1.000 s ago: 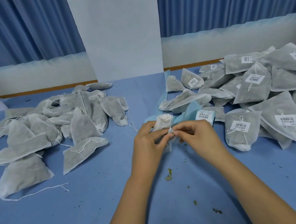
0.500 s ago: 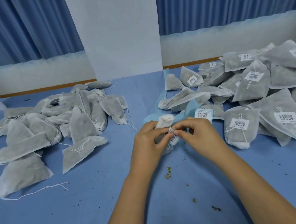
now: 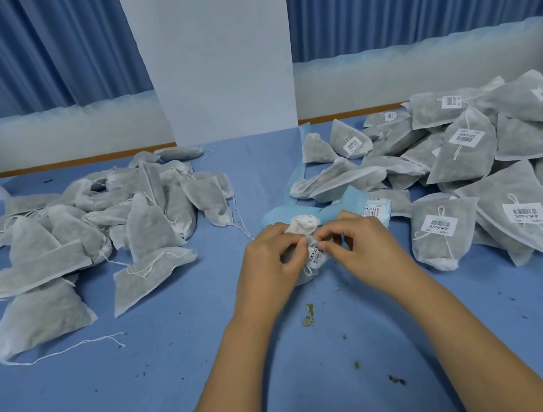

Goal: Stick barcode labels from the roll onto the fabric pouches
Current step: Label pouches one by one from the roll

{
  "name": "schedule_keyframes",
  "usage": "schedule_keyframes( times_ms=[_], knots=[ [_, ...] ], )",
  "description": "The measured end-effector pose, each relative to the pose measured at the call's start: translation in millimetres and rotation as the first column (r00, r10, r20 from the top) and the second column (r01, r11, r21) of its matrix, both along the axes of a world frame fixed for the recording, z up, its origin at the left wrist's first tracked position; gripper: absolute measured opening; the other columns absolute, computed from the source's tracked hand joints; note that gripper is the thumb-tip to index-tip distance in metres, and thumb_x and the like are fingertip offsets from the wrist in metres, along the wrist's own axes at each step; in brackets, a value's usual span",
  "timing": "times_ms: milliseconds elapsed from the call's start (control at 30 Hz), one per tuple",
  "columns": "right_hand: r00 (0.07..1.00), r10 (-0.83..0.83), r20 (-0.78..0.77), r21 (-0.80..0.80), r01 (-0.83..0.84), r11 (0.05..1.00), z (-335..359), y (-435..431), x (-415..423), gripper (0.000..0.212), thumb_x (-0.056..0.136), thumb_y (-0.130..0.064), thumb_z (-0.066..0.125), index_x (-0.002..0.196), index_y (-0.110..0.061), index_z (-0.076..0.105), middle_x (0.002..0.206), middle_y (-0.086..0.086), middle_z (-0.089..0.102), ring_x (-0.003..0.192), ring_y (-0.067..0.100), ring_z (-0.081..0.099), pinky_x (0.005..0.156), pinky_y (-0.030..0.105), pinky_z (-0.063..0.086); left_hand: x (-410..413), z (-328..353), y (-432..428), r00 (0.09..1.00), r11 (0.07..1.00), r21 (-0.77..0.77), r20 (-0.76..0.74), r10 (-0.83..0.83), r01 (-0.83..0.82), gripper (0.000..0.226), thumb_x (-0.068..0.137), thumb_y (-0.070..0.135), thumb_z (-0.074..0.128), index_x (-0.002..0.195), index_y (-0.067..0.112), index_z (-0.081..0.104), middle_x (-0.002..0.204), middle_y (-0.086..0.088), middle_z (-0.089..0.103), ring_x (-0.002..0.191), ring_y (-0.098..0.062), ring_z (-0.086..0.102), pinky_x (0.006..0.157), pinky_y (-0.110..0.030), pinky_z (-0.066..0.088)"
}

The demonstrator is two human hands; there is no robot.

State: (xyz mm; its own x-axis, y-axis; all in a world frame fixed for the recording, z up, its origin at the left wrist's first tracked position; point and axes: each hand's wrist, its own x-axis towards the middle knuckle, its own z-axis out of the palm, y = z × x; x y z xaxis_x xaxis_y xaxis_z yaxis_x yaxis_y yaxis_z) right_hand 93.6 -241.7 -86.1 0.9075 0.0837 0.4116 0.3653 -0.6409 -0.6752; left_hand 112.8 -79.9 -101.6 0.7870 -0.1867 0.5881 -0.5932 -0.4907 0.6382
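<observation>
A small white fabric pouch (image 3: 302,226) lies on the blue table between my hands, mostly hidden by them. My left hand (image 3: 270,261) grips the pouch from the left. My right hand (image 3: 361,245) pinches a white barcode label (image 3: 315,256) against the pouch's front. The label strip on pale blue backing (image 3: 349,206) lies just behind my hands, with one label (image 3: 374,208) showing on it.
A heap of unlabelled grey-white pouches (image 3: 93,229) covers the left of the table. A larger heap of labelled pouches (image 3: 483,171) fills the right. Loose herb crumbs (image 3: 308,315) lie in front of my hands. A white pillar (image 3: 219,57) and blue curtains stand behind.
The label has come down onto the pouch's front and now shows between my fingertips. Both hands stay close together at the same spot.
</observation>
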Motion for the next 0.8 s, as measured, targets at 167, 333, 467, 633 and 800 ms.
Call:
schedule_keyframes(
  times_ms=[167, 333, 467, 633, 800],
  knots=[
    [0.998, -0.01, -0.06, 0.079, 0.015, 0.997, 4.2, -3.5, -0.7, 0.027, 0.084, -0.015, 0.069, 0.073, -0.039, 0.064, 0.056, -0.018, 0.052, 0.053, 0.003, 0.041, 0.053, 0.011, 0.033, 1.2, 6.0, 2.8, 0.961, 0.911, -0.309, -0.068, 0.267, -0.275, 0.025, 0.083, -0.004, 0.063, 0.066, 0.014, 0.066, 0.068, 0.007, 0.057, 0.063, 0.007, 0.051, 0.062, -0.006, 0.034],
    [0.984, -0.09, -0.153, 0.513, 0.156, 0.844, 6.1, -7.9, 6.4, 0.02, 0.083, 0.001, 0.066, 0.093, -0.016, 0.064, 0.079, -0.006, 0.068, 0.046, 0.01, 0.058, 0.05, 0.019, 0.047, 7.9, 10.5, 21.5, 0.866, 0.696, -0.53, -0.182, 0.465, -0.485, 0.02, 0.089, 0.005, 0.06, 0.071, 0.007, 0.066, 0.068, 0.006, 0.056, 0.061, 0.005, 0.048, 0.064, -0.01, 0.035],
    [0.986, -0.106, -0.132, 0.654, 0.167, 0.738, 4.4, -9.8, 7.3, 0.044, 0.083, -0.001, 0.068, 0.114, -0.027, 0.048, 0.093, -0.016, 0.068, 0.081, -0.004, 0.067, 0.064, 0.012, 0.052, 5.0, 13.0, 19.7, 0.87, 0.713, -0.531, -0.102, 0.482, -0.458, 0.021, 0.09, 0.005, 0.06, 0.07, 0.008, 0.065, 0.066, 0.007, 0.052, 0.06, 0.002, 0.047, 0.062, -0.009, 0.034],
    [0.935, -0.341, 0.094, 0.445, 0.267, 0.855, 1.3, 0.6, 6.6, 0.036, 0.079, -0.004, 0.073, 0.084, -0.027, 0.045, 0.105, -0.003, 0.041, 0.059, 0.002, 0.055, 0.062, 0.013, 0.045, -4.1, 7.9, 6.6, 0.944, 0.917, -0.312, 0.137, 0.302, -0.248, 0.01, 0.087, -0.003, 0.065, 0.081, 0.001, 0.073, 0.072, 0.004, 0.051, 0.062, -0.003, 0.047, 0.06, -0.009, 0.034],
    [0.947, -0.302, 0.107, 0.459, 0.222, 0.86, -2.7, 2.9, 6.5, 0.04, 0.077, 0.008, 0.069, 0.079, -0.023, 0.045, 0.099, -0.001, 0.049, 0.089, 0.012, 0.063, 0.082, 0.014, 0.048, -4.5, 6.6, 4.3, 0.948, 0.929, -0.291, 0.148, 0.282, -0.23, 0.009, 0.087, -0.003, 0.066, 0.083, 0.001, 0.074, 0.07, 0.007, 0.048, 0.061, 0.003, 0.045, 0.059, -0.006, 0.031]
  ],
)
